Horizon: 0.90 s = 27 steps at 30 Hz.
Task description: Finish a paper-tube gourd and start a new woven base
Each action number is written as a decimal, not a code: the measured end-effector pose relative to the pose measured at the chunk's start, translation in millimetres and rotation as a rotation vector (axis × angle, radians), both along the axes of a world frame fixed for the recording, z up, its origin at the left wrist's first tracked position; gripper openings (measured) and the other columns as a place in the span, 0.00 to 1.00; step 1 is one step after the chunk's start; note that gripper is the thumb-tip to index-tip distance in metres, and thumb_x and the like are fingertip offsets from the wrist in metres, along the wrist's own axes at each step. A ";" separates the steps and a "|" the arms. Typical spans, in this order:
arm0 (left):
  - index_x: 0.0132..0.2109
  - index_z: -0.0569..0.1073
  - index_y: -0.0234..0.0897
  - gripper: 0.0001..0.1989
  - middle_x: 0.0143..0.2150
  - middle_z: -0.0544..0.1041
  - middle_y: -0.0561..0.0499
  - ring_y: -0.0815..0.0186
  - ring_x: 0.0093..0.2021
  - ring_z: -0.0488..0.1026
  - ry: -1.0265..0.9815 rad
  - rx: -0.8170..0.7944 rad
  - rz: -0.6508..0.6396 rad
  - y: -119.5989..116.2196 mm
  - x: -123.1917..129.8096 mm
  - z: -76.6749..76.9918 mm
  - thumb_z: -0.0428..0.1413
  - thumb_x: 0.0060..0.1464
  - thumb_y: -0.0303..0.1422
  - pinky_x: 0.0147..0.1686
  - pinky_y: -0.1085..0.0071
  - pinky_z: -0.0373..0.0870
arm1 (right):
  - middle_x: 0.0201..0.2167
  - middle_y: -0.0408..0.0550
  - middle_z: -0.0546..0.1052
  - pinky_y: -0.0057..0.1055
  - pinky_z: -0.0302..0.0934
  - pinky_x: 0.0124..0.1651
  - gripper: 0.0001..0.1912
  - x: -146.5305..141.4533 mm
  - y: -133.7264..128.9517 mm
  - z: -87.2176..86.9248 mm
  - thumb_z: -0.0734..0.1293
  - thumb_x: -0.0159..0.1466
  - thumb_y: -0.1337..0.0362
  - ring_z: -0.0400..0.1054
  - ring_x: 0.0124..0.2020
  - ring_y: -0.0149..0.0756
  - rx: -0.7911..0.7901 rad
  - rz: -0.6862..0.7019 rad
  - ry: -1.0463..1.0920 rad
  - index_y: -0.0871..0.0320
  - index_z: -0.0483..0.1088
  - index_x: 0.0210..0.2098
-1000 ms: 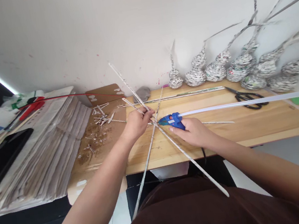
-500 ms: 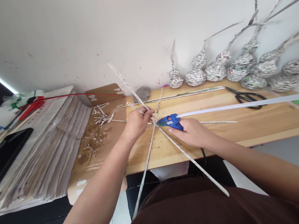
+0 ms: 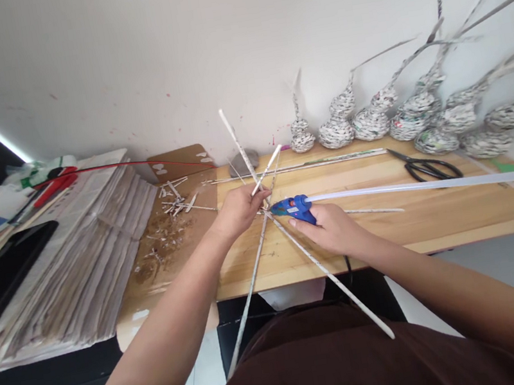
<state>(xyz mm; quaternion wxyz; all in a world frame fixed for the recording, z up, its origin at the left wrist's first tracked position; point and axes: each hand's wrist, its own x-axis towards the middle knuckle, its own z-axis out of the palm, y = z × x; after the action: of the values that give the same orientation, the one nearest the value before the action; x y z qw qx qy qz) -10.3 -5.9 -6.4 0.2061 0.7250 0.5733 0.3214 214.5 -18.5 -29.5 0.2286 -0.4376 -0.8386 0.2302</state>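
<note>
My left hand (image 3: 243, 209) is closed in a pinch on a rolled paper stick (image 3: 238, 140), whose far end points up toward the wall. A shorter white stick (image 3: 267, 169) also rises from the fingers, tilted to the right. My right hand (image 3: 328, 228) is wrapped round a blue hot glue gun (image 3: 295, 209), and a long glue stick (image 3: 412, 187) runs out of its back. The gun's nozzle is at the point where the sticks cross. Two longer paper sticks (image 3: 331, 275) spread from that crossing toward my lap.
Several gourd-shaped woven paper pieces (image 3: 370, 122) line the wall at right. Black scissors (image 3: 431, 169) lie before them. Folded newspapers (image 3: 86, 258) are stacked at left with a phone (image 3: 11, 277) on top. Paper scraps (image 3: 180, 198) and a grey lump (image 3: 243, 163) lie farther back.
The long stick in my left hand has swung right and stands steeper. The shorter stick has turned from pointing left to pointing right. My right hand and the glue gun stay nearly still.
</note>
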 end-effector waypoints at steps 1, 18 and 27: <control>0.40 0.77 0.36 0.16 0.30 0.80 0.50 0.65 0.30 0.76 -0.007 -0.007 -0.015 0.5 -0.4 -0.1 0.51 0.60 0.42 0.33 0.72 0.71 | 0.22 0.46 0.72 0.29 0.52 0.31 0.19 -0.8 -0.1 0.3 0.60 0.66 0.51 0.65 0.25 0.35 0.003 0.003 -0.007 0.57 0.66 0.26; 0.48 0.77 0.33 0.16 0.34 0.79 0.48 0.67 0.34 0.77 -0.373 -0.163 -0.111 1.9 -20.6 -11.6 0.53 0.56 0.35 0.38 0.68 0.75 | 0.24 0.48 0.75 0.29 0.52 0.31 0.19 -5.8 -3.6 8.5 0.59 0.69 0.52 0.67 0.26 0.36 0.057 0.050 -0.083 0.57 0.71 0.29; 0.35 0.77 0.34 0.11 0.28 0.78 0.50 0.71 0.22 0.69 -0.234 -0.112 0.128 -11.5 -24.4 -17.5 0.59 0.50 0.39 0.21 0.76 0.65 | 0.28 0.53 0.77 0.30 0.55 0.33 0.21 -6.3 -0.6 6.6 0.58 0.68 0.50 0.70 0.30 0.39 -0.022 0.007 -0.127 0.59 0.69 0.29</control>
<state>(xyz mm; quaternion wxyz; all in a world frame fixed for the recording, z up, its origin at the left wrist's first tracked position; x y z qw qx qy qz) -34.7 -17.4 -23.9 0.2905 0.6318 0.6076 0.3838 208.2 -19.0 -22.9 0.1694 -0.4507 -0.8504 0.2122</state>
